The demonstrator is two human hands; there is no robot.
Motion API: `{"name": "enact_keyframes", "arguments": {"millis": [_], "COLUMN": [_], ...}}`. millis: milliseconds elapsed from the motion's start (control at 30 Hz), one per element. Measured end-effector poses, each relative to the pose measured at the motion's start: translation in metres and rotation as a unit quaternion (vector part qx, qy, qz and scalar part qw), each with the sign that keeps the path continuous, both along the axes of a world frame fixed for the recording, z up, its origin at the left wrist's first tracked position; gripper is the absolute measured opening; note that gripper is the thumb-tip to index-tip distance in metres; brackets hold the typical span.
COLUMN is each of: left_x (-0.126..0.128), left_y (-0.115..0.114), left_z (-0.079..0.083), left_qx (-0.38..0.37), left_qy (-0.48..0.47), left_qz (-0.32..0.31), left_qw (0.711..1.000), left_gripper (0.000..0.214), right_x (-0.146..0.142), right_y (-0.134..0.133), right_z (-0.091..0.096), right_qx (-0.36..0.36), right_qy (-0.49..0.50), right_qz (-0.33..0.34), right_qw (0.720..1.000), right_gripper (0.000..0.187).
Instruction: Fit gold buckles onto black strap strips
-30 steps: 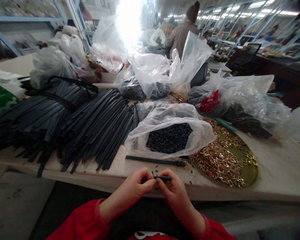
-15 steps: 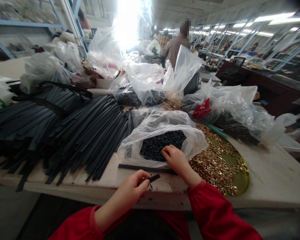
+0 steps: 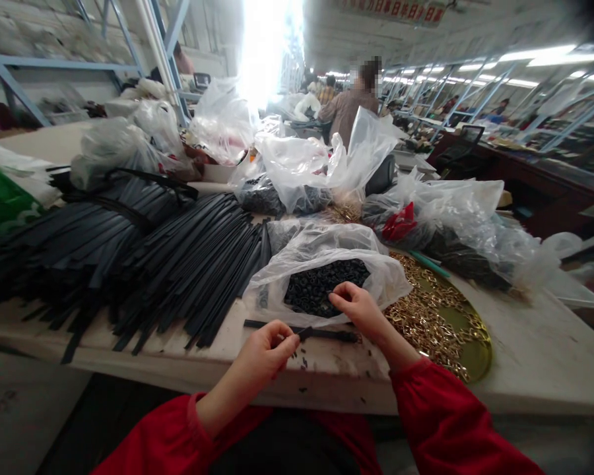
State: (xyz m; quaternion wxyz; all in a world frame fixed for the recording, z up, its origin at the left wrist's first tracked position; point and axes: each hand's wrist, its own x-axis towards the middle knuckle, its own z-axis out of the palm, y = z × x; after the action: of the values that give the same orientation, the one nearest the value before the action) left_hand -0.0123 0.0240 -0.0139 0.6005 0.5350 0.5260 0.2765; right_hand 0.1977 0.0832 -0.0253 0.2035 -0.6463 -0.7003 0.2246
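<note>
My left hand (image 3: 264,353) is closed in a pinch on a black strap (image 3: 304,332), whose short end sticks out past the thumb. Just behind it, another black strap (image 3: 335,334) lies along the table in front of an open plastic bag (image 3: 264,288). My right hand (image 3: 359,310) hovers at the bag's mouth with thumb and forefinger pinched together; a tiny dark spot shows at the fingertips, too small to name. Inside the bag is a heap of small black rings (image 3: 317,284).
Long black straps (image 3: 198,257) lie in bundles on the left of the table (image 3: 539,349). To the right, a round yellow tray (image 3: 481,359) holds gold metal buckles (image 3: 420,313). Plastic bags (image 3: 455,204) crowd the back. A person (image 3: 349,109) stands beyond the table.
The view has shifted slightly. My left hand has turned a little, and less of its strap sticks out. My right hand remains pinched over the black rings.
</note>
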Motion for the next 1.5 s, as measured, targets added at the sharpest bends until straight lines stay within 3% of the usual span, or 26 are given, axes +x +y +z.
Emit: {"name": "enact_keyframes", "arguments": {"millis": [67, 100, 200, 233, 267, 333, 500, 733, 900, 1133, 1300, 1433, 1500], "left_x": [0.001, 0.002, 0.003, 0.003, 0.001, -0.002, -0.006, -0.008, -0.005, -0.007, -0.011, -0.013, -0.014], "left_y": [0.001, 0.001, 0.0, -0.001, -0.002, -0.005, -0.011, -0.012, -0.009, -0.017, -0.024, -0.026, -0.028], "left_z": [0.004, 0.006, 0.008, 0.008, 0.007, 0.005, 0.002, -0.002, -0.006, -0.001, 0.005, 0.008, 0.01], "left_qx": [0.039, 0.059, 0.103, 0.113, 0.123, 0.139, 0.142, 0.134, 0.083, 0.089, 0.086, 0.087, 0.109], "left_qy": [-0.005, -0.003, 0.025, 0.038, 0.051, 0.079, 0.111, 0.141, 0.094, 0.03, 0.026, 0.064, 0.106], "left_qz": [0.026, 0.038, 0.054, 0.054, 0.052, 0.048, 0.051, -0.037, -0.054, -0.07, -0.044, -0.029, -0.033], "left_qw": [0.999, 0.998, 0.993, 0.991, 0.99, 0.986, 0.982, 0.98, 0.991, 0.993, 0.995, 0.994, 0.988], "left_gripper": [0.024, 0.024, 0.022, 0.022, 0.022, 0.022, 0.022, 0.019, 0.02, 0.02, 0.022, 0.016, 0.016], "right_x": [-0.01, -0.017, -0.038, -0.044, -0.047, -0.051, -0.052, -0.047, -0.048, -0.058, -0.065, -0.065, -0.064], "right_y": [-0.018, -0.027, -0.051, -0.056, -0.06, -0.065, -0.068, -0.072, -0.075, -0.082, -0.091, -0.098, -0.101], "right_z": [0.004, 0.005, 0.004, 0.002, 0.001, -0.001, 0.0, -0.005, -0.009, -0.015, -0.01, -0.007, -0.008], "right_qx": [-0.04, -0.08, -0.193, -0.212, -0.221, -0.211, -0.151, -0.125, -0.151, -0.171, -0.186, -0.214, -0.244], "right_qy": [0.144, 0.264, 0.561, 0.599, 0.614, 0.601, 0.506, 0.437, 0.496, 0.522, 0.547, 0.606, 0.62], "right_qz": [0.01, 0.01, -0.01, -0.018, -0.022, -0.019, 0.008, 0.055, -0.008, -0.036, -0.03, -0.051, -0.064], "right_qw": [0.989, 0.961, 0.805, 0.772, 0.758, 0.77, 0.849, 0.889, 0.855, 0.835, 0.816, 0.764, 0.743], "right_gripper": [0.024, 0.025, 0.025, 0.026, 0.025, 0.024, 0.028, 0.028, 0.029, 0.026, 0.027, 0.037, 0.032]}}
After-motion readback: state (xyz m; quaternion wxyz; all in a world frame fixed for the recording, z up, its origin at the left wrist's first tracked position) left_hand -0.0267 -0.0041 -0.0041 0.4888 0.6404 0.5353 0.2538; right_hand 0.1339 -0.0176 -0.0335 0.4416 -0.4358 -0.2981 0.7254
